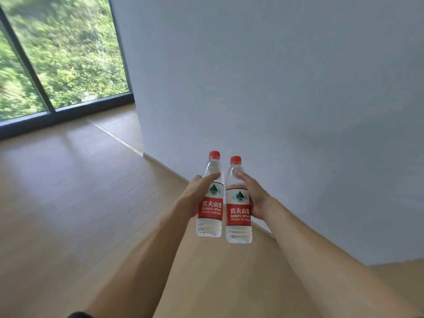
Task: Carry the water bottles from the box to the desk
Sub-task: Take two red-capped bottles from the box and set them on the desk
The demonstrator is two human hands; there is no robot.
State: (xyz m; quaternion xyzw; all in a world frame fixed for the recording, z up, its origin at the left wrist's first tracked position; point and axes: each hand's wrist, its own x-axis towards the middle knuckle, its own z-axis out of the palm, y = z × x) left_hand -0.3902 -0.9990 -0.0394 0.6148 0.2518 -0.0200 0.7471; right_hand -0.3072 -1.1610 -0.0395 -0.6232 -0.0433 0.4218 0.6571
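wooden floor and white wall filling the background. left hand is gripping one water bottle; right hand is gripping second water bottle, both upright, side by side, mid-air.

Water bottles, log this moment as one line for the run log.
phase: carrying | left hand: grips left bottle | right hand: grips right bottle | bottles: upright, capped, side by side | box, desk: not in view
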